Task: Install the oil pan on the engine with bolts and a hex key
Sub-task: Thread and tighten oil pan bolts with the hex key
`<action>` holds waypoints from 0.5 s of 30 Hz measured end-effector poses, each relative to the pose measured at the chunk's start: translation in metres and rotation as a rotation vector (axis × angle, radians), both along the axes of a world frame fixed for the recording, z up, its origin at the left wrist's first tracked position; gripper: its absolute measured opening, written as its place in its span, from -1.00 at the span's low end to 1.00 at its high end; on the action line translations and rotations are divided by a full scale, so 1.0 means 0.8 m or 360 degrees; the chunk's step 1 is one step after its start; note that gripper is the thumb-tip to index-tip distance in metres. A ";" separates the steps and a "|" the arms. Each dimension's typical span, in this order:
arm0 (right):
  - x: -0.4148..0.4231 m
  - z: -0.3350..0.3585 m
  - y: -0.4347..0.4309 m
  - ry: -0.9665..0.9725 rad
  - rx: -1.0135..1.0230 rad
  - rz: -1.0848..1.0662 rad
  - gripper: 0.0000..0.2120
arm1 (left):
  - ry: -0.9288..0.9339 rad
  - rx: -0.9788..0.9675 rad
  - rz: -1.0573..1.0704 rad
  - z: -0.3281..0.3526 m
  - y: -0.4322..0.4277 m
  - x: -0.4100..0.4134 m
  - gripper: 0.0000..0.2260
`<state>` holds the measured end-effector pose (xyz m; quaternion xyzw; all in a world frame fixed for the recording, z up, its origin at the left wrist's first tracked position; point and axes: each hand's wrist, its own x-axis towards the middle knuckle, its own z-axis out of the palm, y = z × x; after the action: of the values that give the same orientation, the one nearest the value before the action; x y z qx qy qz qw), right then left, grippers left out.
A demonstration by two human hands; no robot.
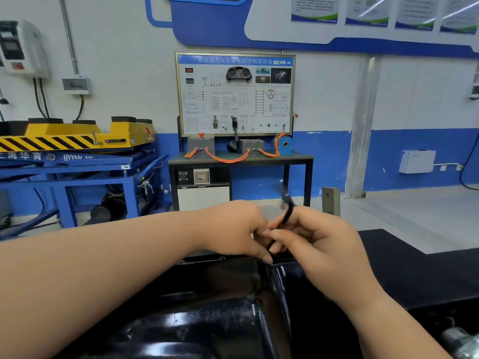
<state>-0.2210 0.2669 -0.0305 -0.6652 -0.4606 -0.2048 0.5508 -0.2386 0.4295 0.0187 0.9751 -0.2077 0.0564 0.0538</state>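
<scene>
Trainee: Pan location and handling?

Instructor: Pan point(207, 320) sits low in the centre of the view. It is glossy black sheet metal, and its far edge lies directly beneath both hands. Treat it as rigid and moderately heavy. The painted skin looks slick, so any lifting is best done at the rim flange, not the rounded body. Judged from this view, it rests in place and needs no support.

Trainee: Hands?

Instructor: Left hand point(233, 229) is curled, fingertips closed on the lower end of the key, just above the pan's far edge. Right hand point(318, 247) pinches the shaft higher up between thumb and fingers. Neither hand is spread.

Trainee: Key?

Instructor: Key point(286, 211) is a thin black bar, judged stiff and light. It is tilted up and away to the right, and its upper end is blurred. Grip the long arm for reach, the short arm for torque.

Trainee: Bolt?

Instructor: Not visible. The key's tip is hidden behind the fingers, so a bolt is possibly seated there, but this cannot be confirmed. Bolts are small and easily dropped: pinch at the head.
</scene>
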 end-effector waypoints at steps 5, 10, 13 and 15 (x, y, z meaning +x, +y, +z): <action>0.001 -0.001 0.000 0.0040 0.0007 -0.0043 -0.77 | -0.0013 -0.0058 -0.0007 0.000 -0.002 0.000 -0.76; -0.005 0.001 -0.001 -0.0003 -0.0047 0.0104 -0.91 | 0.0010 -0.0008 0.0006 0.001 -0.002 0.000 -0.85; -0.004 0.001 -0.003 -0.0043 -0.0102 0.0140 -0.83 | -0.0026 0.0047 0.0029 0.003 -0.003 0.001 -0.66; -0.004 0.001 -0.002 -0.0052 -0.0107 0.0086 -0.86 | -0.0034 0.0082 0.0026 0.003 -0.002 0.001 -0.66</action>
<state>-0.2243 0.2656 -0.0297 -0.6672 -0.4940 -0.1850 0.5259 -0.2380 0.4276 0.0207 0.9771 -0.2018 0.0620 0.0261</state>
